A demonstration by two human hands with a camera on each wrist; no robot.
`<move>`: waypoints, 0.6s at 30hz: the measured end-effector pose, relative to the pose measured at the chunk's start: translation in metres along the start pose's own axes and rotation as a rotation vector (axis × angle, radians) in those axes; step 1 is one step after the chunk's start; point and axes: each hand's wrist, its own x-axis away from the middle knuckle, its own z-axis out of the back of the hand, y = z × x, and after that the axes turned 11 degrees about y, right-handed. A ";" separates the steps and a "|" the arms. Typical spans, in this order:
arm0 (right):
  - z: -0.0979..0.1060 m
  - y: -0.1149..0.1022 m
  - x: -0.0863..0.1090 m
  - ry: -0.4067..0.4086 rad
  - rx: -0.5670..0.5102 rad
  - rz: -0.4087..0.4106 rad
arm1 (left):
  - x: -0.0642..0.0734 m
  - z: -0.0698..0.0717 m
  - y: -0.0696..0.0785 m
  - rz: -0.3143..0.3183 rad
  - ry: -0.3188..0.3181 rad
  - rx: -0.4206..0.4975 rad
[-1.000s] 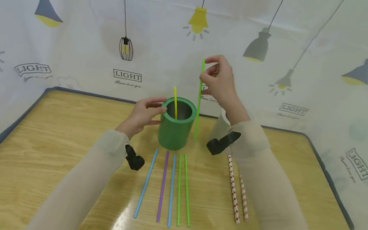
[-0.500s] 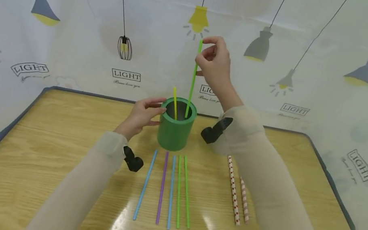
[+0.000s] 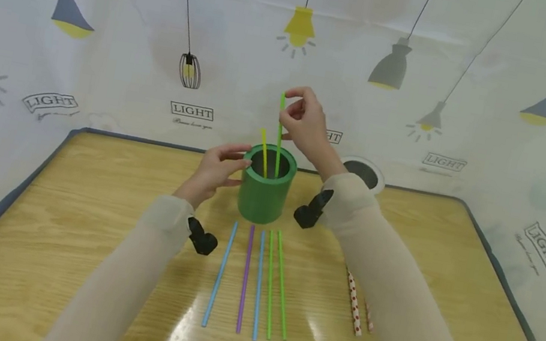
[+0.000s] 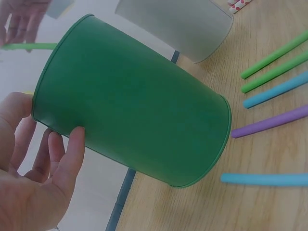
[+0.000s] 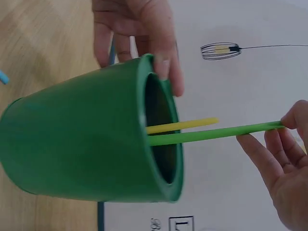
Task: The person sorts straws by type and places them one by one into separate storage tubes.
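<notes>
A green cylindrical container (image 3: 261, 199) stands upright on the table, and a yellow straw (image 3: 265, 151) leans inside it. My left hand (image 3: 215, 171) grips its rim at the left side, with fingers (image 4: 71, 159) against the wall in the left wrist view. Above the opening, my right hand (image 3: 307, 125) pinches a green straw (image 3: 279, 141) near its top. The lower part of that straw is inside the container, beside the yellow one; its bottom end is hidden. In front of the container lie two blue straws (image 3: 220, 274), a purple straw (image 3: 245, 278) and two green straws (image 3: 282, 285).
A white container (image 3: 379, 183) stands to the right, partly hidden by my right forearm. A red-dotted straw (image 3: 354, 307) and a striped straw (image 3: 370, 319) lie in front of it, partly covered by the sleeve. A lamp-printed backdrop (image 3: 245, 80) surrounds the table (image 3: 95, 212).
The right hand has carried the green straw left from beside the green container, raised it over the opening, then lowered it inside. The left hand has stayed at the rim.
</notes>
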 end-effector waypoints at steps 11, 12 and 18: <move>-0.008 0.028 0.012 -0.071 0.156 -0.047 | 0.000 0.000 0.001 0.002 0.007 -0.012; -0.009 0.029 0.013 -0.073 0.177 -0.058 | 0.000 0.000 0.000 0.001 0.006 -0.011; -0.016 0.031 0.015 -0.090 0.234 -0.131 | 0.003 0.001 0.004 0.015 -0.015 0.005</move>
